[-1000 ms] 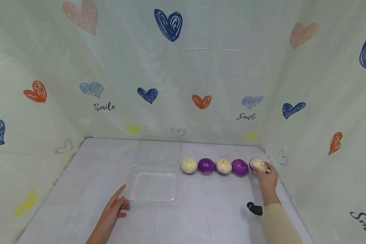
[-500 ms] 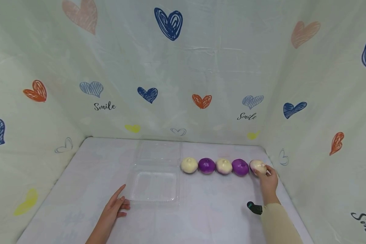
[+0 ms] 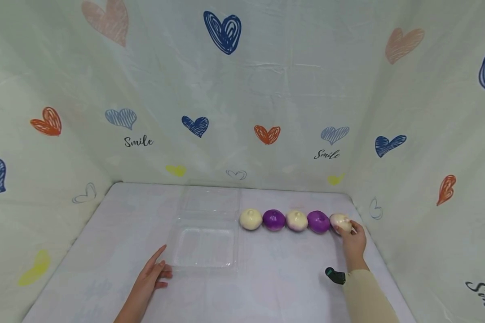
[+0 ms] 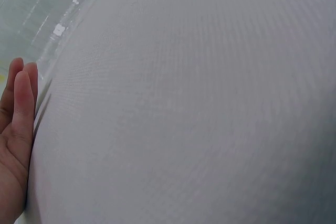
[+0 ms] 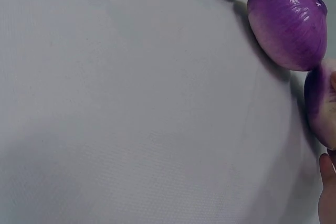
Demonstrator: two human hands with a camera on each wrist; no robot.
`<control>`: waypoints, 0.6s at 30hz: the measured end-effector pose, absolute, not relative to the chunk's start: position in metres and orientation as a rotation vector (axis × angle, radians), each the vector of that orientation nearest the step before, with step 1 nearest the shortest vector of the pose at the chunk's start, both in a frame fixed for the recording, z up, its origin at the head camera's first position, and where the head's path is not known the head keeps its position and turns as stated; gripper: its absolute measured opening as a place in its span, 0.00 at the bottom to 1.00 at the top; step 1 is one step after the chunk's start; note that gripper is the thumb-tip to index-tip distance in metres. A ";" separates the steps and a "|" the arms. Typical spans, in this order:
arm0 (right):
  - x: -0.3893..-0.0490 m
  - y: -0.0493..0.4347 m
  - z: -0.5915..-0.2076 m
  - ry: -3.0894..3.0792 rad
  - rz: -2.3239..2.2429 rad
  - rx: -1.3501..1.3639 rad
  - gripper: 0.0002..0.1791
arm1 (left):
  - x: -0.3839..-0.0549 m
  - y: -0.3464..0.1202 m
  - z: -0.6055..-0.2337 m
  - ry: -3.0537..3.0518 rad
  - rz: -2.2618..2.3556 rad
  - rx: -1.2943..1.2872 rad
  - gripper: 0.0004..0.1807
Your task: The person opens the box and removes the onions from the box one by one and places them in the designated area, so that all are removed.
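Observation:
Thumb and fingers of my right hand (image 3: 354, 242) grip the right end onion (image 3: 339, 220), a pale one with purple showing on its side. In the right wrist view this onion (image 5: 319, 109) meets the purple onion (image 5: 289, 24) beside it. My left hand (image 3: 147, 278) lies on the table by the left front corner of a clear plastic box (image 3: 204, 268), its index finger stretched out and nothing in its grasp. The box stands open, its lid (image 3: 210, 199) laid back toward the wall.
Left of the held onion, a row of pale and purple onions runs to the box: purple onion (image 3: 318, 222), pale onion (image 3: 297, 220), purple onion (image 3: 274, 220), pale onion (image 3: 250, 219). A dark wrist camera (image 3: 335, 276) juts from the right sleeve. Heart-printed curtains (image 3: 234, 89) enclose the white table (image 3: 266, 287).
My right hand has shifted slightly left with the pale onion, which now sits close against the purple one. The left hand and the box have stayed in place.

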State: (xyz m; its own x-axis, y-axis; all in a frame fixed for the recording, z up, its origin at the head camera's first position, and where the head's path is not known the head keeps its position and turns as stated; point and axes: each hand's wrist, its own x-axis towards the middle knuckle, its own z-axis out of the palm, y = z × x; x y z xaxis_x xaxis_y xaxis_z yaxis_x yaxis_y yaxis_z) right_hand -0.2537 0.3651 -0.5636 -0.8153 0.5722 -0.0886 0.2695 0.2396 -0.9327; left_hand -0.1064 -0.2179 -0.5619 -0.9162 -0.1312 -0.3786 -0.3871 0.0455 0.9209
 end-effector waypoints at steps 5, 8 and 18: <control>-0.256 0.363 -0.563 -2.235 1.612 -0.814 0.39 | -0.106 -0.218 -0.563 2.119 1.982 -0.531 0.29; -0.256 0.360 -0.560 -2.236 1.609 -0.813 0.39 | -0.107 -0.218 -0.562 2.116 1.986 -0.531 0.29; -0.258 0.360 -0.561 -2.252 1.586 -0.801 0.39 | -0.106 -0.217 -0.561 2.110 1.995 -0.531 0.29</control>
